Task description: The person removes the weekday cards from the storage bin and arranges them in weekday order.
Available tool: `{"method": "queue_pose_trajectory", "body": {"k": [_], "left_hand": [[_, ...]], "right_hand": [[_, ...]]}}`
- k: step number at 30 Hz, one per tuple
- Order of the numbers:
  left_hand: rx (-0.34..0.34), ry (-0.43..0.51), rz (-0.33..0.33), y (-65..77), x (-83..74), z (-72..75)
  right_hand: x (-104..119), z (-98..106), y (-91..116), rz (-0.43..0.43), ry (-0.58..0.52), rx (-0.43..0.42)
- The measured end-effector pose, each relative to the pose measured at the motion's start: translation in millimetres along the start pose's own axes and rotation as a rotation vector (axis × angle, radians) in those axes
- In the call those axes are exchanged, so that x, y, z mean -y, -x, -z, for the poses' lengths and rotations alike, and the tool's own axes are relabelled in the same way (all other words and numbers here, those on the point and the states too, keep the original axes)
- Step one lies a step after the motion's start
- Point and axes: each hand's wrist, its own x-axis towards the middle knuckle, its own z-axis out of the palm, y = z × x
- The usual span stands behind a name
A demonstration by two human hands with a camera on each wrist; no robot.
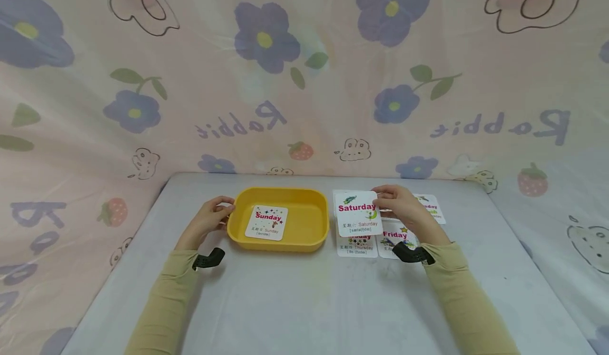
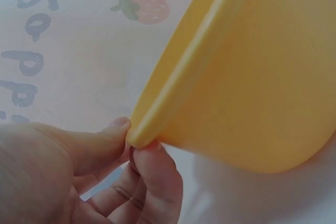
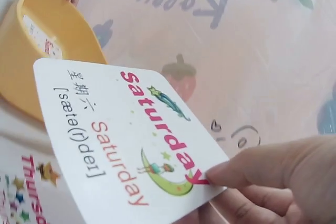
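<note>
My right hand (image 1: 402, 207) pinches the Saturday card (image 1: 357, 215) by its right edge, thumb on the printed face, as the right wrist view shows. The card is raised over other cards and partly covers them. With thumb and fingers, my left hand (image 1: 211, 218) grips the left rim of a yellow tray (image 1: 314, 222); the pinch on the rim (image 2: 152, 124) fills the left wrist view. Inside the tray lies the Sunday card (image 1: 267, 222), face up toward its left side.
Under and beside the raised card lie a Thursday card (image 1: 357, 248), a Friday card (image 1: 397, 234) and another card (image 1: 434, 209) partly behind the right hand. A printed cloth (image 1: 333, 106) with flowers and rabbits rises behind the white table (image 1: 285, 302).
</note>
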Motion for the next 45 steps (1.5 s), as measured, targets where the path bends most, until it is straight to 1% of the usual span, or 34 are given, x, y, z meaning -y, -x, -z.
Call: {"method": "queue_pose_trajectory", "body": {"k": [4, 10, 12, 18, 19, 23, 28, 35, 38, 45], "left_hand": [[-0.003, -0.002, 0.003, -0.4, 0.6, 0.6], [0.0, -0.012, -0.015, 0.1, -0.6, 2.0], [0.004, -0.016, -0.019, 0.7, -1.5, 1.6], [0.006, -0.024, -0.007, 1.3, -4.3, -1.4], [0.0, -0.026, 0.005, 1.1, -4.8, -2.1], [-0.006, -0.041, 0.021, 1.2, -5.3, -2.7], [-0.004, -0.037, 0.02, 1.1, -5.0, -1.7], [-0.002, -0.03, -0.001, -0.1, -2.3, 1.2], [0.001, -0.036, -0.007, -0.3, -2.4, 1.4], [0.001, -0.038, 0.006, 0.1, -3.9, 0.3]], "right_hand": [[-15, 13, 8, -0.021, 0.011, -0.039], [-35, 36, 19, -0.05, 0.03, -0.094], [-41, 45, 24, -0.069, 0.038, -0.125], [-59, 68, 41, -0.157, 0.08, -0.2], [-63, 70, 45, -0.172, 0.093, -0.202], [-80, 81, 58, -0.203, 0.094, -0.231], [-96, 95, 74, -0.234, 0.084, -0.269], [-105, 111, 83, -0.255, 0.088, -0.319], [-108, 115, 85, -0.273, 0.091, -0.327], [-114, 125, 87, -0.299, 0.111, -0.339]]}}
